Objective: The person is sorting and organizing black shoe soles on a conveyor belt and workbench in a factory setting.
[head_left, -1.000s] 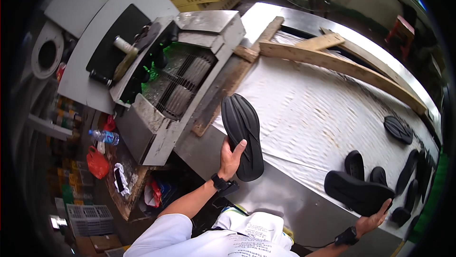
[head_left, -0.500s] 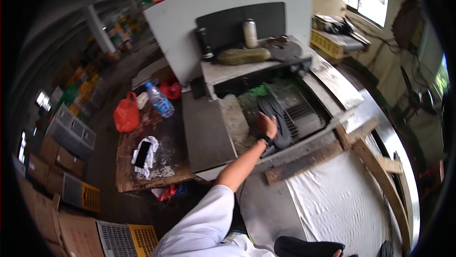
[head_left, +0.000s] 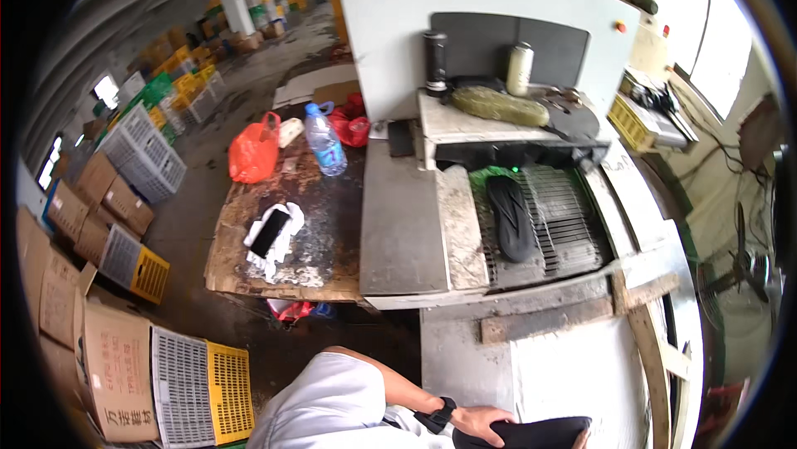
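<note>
Low in the view, my left hand (head_left: 483, 422), with a black band on its wrist, closes over the left end of a black shoe sole (head_left: 540, 432). Only a bit of my right hand (head_left: 584, 437) shows, its fingers on the sole's right end; the rest lies beyond the lower edge. Another black sole (head_left: 511, 221) lies lengthwise on the slatted conveyor (head_left: 573, 225) in the opening of a white machine (head_left: 382, 26), and neither hand touches it.
At left, a worn wooden table (head_left: 324, 233) holds a water bottle (head_left: 324, 142), a red bag (head_left: 254, 150) and a phone (head_left: 270, 233) on white cloth. Crates (head_left: 228, 391) and cartons (head_left: 116, 374) stand lower left. A wooden bar (head_left: 548, 320) crosses the white-covered surface before the conveyor.
My left hand has let go of the sole on the conveyor and drawn back toward me, onto the sole at my right hand. The view has shifted, so the machine appears farther right.
</note>
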### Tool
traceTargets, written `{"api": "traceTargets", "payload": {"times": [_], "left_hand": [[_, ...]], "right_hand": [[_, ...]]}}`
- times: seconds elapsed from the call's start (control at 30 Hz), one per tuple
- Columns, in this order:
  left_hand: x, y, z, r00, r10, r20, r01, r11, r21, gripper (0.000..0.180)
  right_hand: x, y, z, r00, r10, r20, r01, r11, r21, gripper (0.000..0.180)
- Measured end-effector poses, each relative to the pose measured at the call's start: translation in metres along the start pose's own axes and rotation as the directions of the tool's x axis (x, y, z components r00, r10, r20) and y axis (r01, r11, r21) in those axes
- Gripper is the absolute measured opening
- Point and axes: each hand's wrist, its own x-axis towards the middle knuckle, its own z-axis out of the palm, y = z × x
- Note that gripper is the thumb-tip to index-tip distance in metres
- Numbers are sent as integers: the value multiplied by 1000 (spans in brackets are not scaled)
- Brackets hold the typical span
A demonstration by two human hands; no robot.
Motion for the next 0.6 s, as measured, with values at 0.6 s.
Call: {"api": "traceTargets", "payload": {"times": [0.6], "left_hand": [[127, 19, -450, 198, 643, -740, 545, 555, 629, 65]], "right_hand": [[-94, 61, 60, 849, 528, 11, -508, 812, 288, 33]]}}
